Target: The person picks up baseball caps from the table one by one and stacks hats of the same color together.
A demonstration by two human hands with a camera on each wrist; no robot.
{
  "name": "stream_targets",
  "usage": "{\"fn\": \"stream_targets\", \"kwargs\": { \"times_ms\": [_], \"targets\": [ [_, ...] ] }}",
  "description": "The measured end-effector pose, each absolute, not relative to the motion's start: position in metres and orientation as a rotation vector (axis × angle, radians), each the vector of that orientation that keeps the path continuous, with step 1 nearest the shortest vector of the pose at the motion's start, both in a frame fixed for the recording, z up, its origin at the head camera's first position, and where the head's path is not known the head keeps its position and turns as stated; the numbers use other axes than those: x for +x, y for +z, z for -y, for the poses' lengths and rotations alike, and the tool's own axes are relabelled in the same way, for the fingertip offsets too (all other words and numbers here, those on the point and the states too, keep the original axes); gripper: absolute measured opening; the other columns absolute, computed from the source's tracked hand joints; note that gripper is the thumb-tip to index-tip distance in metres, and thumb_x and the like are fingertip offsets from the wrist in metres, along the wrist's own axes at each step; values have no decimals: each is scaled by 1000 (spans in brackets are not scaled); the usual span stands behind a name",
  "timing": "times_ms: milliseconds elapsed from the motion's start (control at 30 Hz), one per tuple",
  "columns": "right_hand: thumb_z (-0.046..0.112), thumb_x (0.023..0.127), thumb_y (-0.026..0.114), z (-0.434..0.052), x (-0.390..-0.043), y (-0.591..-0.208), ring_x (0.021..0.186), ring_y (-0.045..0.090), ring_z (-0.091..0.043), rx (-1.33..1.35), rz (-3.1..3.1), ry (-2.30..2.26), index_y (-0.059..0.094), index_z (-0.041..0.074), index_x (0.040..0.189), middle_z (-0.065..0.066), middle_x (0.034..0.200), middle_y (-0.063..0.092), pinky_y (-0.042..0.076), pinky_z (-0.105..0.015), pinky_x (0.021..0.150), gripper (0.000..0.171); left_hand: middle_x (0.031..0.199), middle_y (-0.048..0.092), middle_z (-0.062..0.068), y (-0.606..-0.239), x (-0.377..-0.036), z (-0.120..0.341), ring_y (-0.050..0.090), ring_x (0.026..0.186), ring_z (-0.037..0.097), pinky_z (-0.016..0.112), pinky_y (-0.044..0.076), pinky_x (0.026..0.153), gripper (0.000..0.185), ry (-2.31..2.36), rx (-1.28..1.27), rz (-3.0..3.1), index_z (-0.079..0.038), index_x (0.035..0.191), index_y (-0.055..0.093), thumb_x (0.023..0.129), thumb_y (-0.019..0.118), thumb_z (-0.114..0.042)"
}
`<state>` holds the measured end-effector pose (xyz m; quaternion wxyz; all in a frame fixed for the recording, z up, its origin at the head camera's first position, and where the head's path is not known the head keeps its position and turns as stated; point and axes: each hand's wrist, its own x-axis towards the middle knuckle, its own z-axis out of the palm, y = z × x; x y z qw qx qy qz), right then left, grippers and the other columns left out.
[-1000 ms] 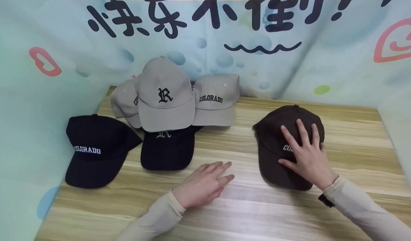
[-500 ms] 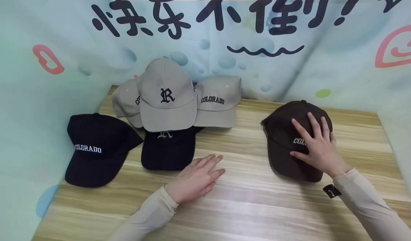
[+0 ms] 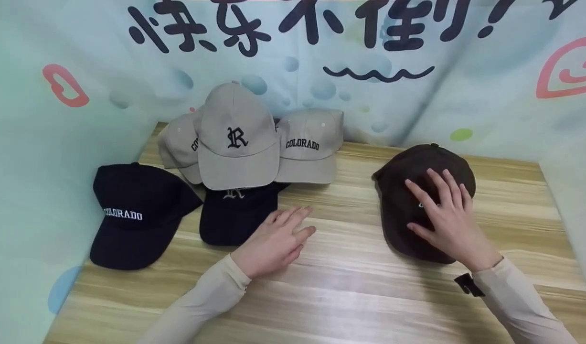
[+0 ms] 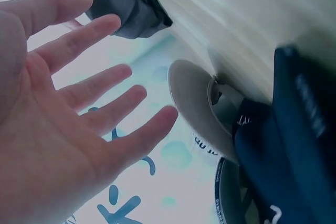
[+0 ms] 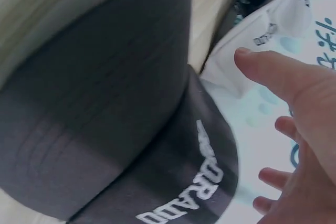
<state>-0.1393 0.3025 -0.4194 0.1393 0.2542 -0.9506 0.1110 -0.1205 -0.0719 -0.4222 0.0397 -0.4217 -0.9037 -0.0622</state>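
My right hand [image 3: 445, 215] lies flat on the brown cap [image 3: 419, 191], right of centre in the frame, fingers straight and spread over the crown, covering most of the white lettering; nothing gripped. In the right wrist view the cap's brim and "COLORADO" lettering fill the lower left, my fingers [image 5: 273, 72] at the right edge.

My left hand [image 3: 276, 241] rests palm down on the table [image 3: 369, 296], centre frame, fingers straight and a bit apart, holding nothing. Its fingertips are just beside the brim of the navy R cap [image 3: 235, 215]; touching or not, can't tell.

Outward: the navy R cap sits partly under a beige R cap [image 3: 235, 138], upper-centre left. Behind that, a beige cap [image 3: 178, 143] mostly hidden, and to its right a beige COLORADO cap [image 3: 309, 145]. Far left of the frame, a navy COLORADO cap [image 3: 137, 210], brim pointing to the lower left. The brown cap is well apart from that cluster. A pale printed backdrop [image 3: 464, 71] with dark characters and pink hearts wraps the table at back and sides.
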Motion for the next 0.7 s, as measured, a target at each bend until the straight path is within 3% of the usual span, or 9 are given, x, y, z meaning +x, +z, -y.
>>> {"fn": "stream_targets", "kwargs": {
  "times_ms": [167, 333, 533, 700],
  "targets": [
    [24, 73, 83, -300, -132, -415, 138, 16, -46, 815, 2728, 335, 38, 20, 148, -24, 149, 26, 21, -69, 99, 88, 150, 35, 16, -404, -146, 82, 30, 137, 37, 57, 28, 106, 37, -286, -1244, 2887, -11, 129, 59, 94, 61, -20],
    [21, 75, 80, -297, -129, -412, 134, 29, -44, 916, 2697, 393, 45, 14, 144, -21, 138, 43, 26, -66, 96, 77, 153, 29, 18, -377, -185, 96, 27, 138, 40, 63, 21, 106, 45, -323, -1100, 2978, -10, 137, 51, 94, 60, -20],
    [14, 79, 79, -294, -126, -410, 102, 61, -30, 996, 2703, 473, 61, 3, 122, -12, 112, 64, 47, -48, 84, 48, 153, 27, 19, -346, -237, 111, 22, 138, 43, 68, 14, 104, 52, -315, -843, 3059, -11, 144, 44, 94, 57, -19],
    [14, 80, 78, -291, -121, -411, 90, 67, -22, 1026, 2735, 484, 65, 3, 115, -8, 104, 68, 53, -41, 73, 39, 156, 18, 21, -326, -271, 128, 15, 140, 44, 70, 9, 103, 56, -332, -669, 3163, -9, 145, 39, 94, 58, -20]
  ]
}}
